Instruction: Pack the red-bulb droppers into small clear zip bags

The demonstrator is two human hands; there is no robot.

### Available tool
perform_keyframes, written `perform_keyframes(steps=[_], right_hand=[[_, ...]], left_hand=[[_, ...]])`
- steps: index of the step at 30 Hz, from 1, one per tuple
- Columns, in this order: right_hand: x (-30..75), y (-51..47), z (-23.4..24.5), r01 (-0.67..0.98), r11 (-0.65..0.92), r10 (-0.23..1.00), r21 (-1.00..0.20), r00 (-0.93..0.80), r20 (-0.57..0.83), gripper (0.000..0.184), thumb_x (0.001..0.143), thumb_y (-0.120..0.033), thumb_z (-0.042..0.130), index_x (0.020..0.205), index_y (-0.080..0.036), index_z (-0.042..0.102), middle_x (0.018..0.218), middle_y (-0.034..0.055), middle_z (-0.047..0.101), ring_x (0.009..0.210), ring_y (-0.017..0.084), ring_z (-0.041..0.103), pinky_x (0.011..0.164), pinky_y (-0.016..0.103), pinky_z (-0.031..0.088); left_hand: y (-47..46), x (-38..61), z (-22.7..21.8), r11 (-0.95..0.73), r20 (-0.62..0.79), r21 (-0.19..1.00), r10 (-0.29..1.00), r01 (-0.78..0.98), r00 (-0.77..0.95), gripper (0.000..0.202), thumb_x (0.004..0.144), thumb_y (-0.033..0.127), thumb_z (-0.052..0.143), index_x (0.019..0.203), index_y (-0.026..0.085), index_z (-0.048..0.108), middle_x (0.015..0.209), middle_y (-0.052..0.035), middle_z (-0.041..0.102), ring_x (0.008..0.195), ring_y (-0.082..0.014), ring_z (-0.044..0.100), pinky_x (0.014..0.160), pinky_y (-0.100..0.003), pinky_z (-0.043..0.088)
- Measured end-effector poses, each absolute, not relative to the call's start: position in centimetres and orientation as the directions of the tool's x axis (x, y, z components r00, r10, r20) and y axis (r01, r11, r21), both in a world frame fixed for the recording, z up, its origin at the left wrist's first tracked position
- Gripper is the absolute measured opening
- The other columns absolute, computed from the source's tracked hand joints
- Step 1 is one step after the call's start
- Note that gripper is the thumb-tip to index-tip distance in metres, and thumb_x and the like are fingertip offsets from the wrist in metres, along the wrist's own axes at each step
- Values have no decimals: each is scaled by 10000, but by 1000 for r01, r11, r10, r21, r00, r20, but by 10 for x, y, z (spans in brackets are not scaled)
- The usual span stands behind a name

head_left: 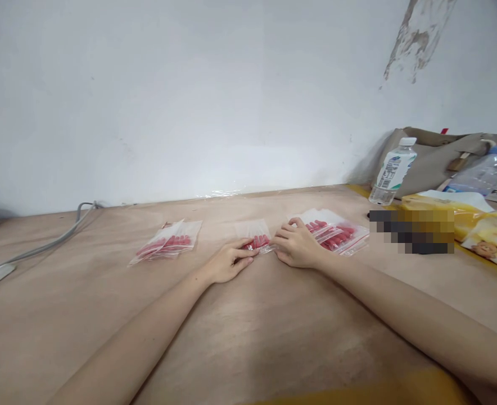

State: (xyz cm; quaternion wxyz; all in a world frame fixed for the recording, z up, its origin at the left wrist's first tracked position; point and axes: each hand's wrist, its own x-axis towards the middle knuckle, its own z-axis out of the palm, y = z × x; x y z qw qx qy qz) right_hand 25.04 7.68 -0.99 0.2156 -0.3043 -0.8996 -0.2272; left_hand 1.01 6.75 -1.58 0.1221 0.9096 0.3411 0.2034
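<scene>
A small clear zip bag [254,235] with red pieces inside lies flat on the wooden table [248,337], far from me. My left hand [230,261] pinches its near left edge with curled fingers. My right hand [296,246] rests at the bag's right edge, fingers bent and pressed on the plastic. A pile of similar filled bags [337,233] lies just right of my right hand. Another small stack of filled bags [168,243] lies to the left, apart from both hands.
A white wall [189,95] backs the table. A grey cable [54,239] runs along the left. At the right stand a water bottle [392,171], a beige bag [438,154], yellow packets [480,225] and a blurred dark item [412,230].
</scene>
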Motion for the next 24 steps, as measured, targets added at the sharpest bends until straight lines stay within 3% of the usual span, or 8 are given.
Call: perform_keyframes(steps=[3,6,10,14,17,24], right_hand=[[254,79,-19,678,688,445,259,-676,588,164,748,-160,475,793,-168,633,733,46,624,738,166,489,793,365,248],[258,76,-21,706,681,487,194,-635,600,201,755,-125,450,814,-165,637,742,43,638,726,158,503,808,359,244],[263,72,-18,698,707,535,113,-633,559,292,689,-120,497,943,-180,626,814,40,650,774,168,528,836,368,235],[266,77,-18,688,711,504,149,-645,574,229,750,-172,503,930,-204,640,753,27,651,774,168,532,847,374,229],[266,82,-22,681,702,452,208,-653,608,164,798,-222,499,843,-204,656,698,19,646,740,156,528,855,374,226],[262,87,-26,691,672,388,267,-635,667,212,854,-233,465,764,-208,655,682,11,652,717,137,512,861,367,220]], left_hand=[[71,11,-14,-717,274,388,690,579,670,300,874,316,463,1133,234,590,1328,-55,456,1193,-232,448,974,-369,375],[71,11,-12,-699,285,402,710,592,644,326,854,339,490,1153,215,525,1225,-69,536,1007,-223,566,819,-340,467],[70,11,-10,-687,303,402,723,605,620,414,830,376,521,1195,202,430,1115,-69,575,858,-202,580,744,-324,466],[74,13,-9,-694,302,385,718,608,627,375,844,359,504,1180,204,440,1028,-50,598,734,-170,569,668,-295,461],[77,15,-10,-704,311,368,709,608,633,346,864,334,478,1184,208,445,1017,-46,602,731,-166,571,656,-286,463],[77,20,-14,-744,394,279,665,607,634,368,846,348,521,1183,211,463,1080,-61,595,856,-189,585,738,-307,472]])
